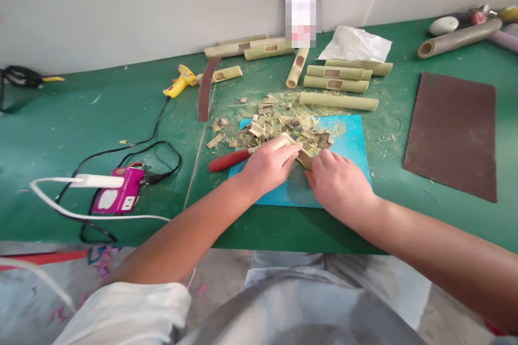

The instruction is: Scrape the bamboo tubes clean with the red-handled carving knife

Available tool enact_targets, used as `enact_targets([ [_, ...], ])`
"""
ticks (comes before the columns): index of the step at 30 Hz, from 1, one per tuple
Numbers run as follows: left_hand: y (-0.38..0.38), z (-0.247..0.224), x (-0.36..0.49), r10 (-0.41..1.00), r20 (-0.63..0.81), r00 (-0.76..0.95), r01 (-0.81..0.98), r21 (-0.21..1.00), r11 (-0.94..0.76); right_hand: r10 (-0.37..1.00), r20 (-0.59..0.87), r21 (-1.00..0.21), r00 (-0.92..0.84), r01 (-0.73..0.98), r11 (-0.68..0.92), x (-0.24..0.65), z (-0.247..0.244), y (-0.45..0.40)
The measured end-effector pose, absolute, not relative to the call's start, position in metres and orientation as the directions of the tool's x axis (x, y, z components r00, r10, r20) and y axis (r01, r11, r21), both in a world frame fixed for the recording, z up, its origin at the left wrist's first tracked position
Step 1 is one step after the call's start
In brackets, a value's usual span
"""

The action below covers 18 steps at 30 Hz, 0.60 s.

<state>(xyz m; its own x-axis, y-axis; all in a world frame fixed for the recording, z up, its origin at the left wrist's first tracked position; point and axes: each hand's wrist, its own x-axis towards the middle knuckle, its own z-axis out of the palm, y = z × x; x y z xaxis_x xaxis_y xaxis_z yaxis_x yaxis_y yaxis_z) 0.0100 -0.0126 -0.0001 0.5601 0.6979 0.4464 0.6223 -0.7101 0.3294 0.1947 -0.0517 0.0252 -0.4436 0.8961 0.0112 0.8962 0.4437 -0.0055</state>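
Note:
A bamboo tube with a cut-out (303, 157) lies tilted over a blue mat (348, 145), gripped at both ends. My left hand (269, 163) is closed on its far end, fingers pressed along the top. At the near end my right hand (340, 178) wraps round the tube, its fingertips partly hidden. Beside my left hand lies a tool with a red handle (229, 160); its working end is mostly hidden by that hand. Bamboo chips and shavings (265, 128) pile up just beyond the hands.
Several cut bamboo tubes (339, 101) lie at the back. A yellow glue gun (180, 82) and a brown sandpaper strip (205, 94) are to the left. A pink power strip (119, 191) has trailing cords. A brown sandpaper sheet (453, 135) lies right on the green table (133, 97).

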Motion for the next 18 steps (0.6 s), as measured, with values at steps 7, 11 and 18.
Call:
enact_targets([
  [7,-0.015,0.003,0.008,0.714,0.438,0.546,0.610,0.377,-0.697,0.925,-0.048,-0.135,-0.378,0.920,0.368,0.199,0.027,-0.047],
  [11,-0.013,0.002,0.008,0.711,0.448,0.542,0.616,0.364,-0.699,0.893,-0.042,-0.030,-0.449,0.894,0.448,0.197,0.027,-0.049],
  [18,-0.014,0.002,0.010,0.719,0.436,0.541,0.601,0.397,-0.693,0.919,-0.064,-0.187,-0.388,0.910,0.371,0.204,0.029,-0.040],
])
